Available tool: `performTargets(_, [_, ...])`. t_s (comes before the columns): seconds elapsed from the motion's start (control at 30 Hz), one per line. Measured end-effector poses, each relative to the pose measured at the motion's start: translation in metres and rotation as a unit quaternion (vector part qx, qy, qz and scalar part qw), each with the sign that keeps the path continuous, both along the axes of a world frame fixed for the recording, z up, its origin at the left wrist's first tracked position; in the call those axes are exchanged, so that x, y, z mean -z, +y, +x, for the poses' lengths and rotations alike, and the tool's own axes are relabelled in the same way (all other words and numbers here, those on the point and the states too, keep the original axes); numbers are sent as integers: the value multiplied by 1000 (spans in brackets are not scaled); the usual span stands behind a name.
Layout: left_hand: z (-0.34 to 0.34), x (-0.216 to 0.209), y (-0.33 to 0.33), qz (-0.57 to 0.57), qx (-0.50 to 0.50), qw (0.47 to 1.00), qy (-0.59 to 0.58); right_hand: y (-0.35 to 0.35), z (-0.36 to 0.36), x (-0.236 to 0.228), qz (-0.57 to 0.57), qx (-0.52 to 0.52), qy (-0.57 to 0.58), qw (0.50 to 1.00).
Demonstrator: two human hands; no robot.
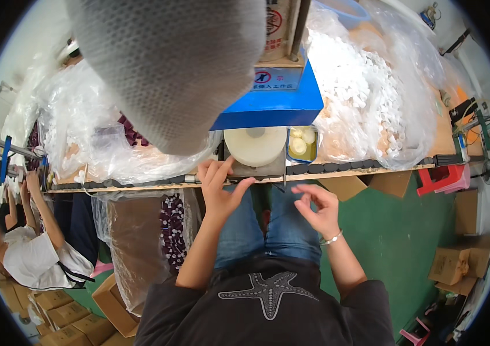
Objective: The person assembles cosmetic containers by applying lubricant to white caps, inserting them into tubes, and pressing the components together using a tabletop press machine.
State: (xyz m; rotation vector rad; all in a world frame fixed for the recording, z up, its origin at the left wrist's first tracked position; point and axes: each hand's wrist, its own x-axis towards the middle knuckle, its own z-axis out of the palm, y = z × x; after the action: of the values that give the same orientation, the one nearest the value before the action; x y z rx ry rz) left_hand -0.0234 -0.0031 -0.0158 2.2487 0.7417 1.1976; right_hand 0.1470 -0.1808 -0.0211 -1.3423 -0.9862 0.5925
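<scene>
My left hand (pixel 222 187) is at the table's front edge, fingers spread. Its fingertips reach up to the left side of a round, whitish disc (pixel 255 149) beneath a blue machine housing (pixel 279 101); whether they touch the disc I cannot tell. Just below the table edge, in front of my lap, my right hand (pixel 320 209) hangs with loosely curled fingers. A gap shows between its thumb and index finger, and no object is visible in it. Beside the disc, a small blue-rimmed tray (pixel 302 158) contains several pale round pieces (pixel 298 145).
A large clear bag of small white parts (pixel 372 98) lies right of the machine. Plastic bags (pixel 78 127) with dark purple parts (pixel 132 131) lie left. Grey mesh-like fabric (pixel 170 63) blocks the upper view. Another person (pixel 31 254) works at far left; cardboard boxes (pixel 78 323) stand behind.
</scene>
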Motion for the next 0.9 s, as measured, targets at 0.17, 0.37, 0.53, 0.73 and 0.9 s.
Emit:
performTargets(0.17, [16,2,-4,19,-15,1000,9,-9,22,-2,6,49,-24,998])
performTargets(0.37, [24,-3,4,-13,15,1000,17,67,117,-51,24,210,-287,934])
performTargets(0.53, [24,-28,4,-114,50,989,-83,130,205,-18,-103,184,-533,819])
performTargets(0.73, [-25,-45,-4,-546,184,805,-144,161,218,-3,-347,146,-579,723])
performTargets(0.9, [-53,-48,-10,-557,187,797,-141,162,204,-13,-354,170,-499,772])
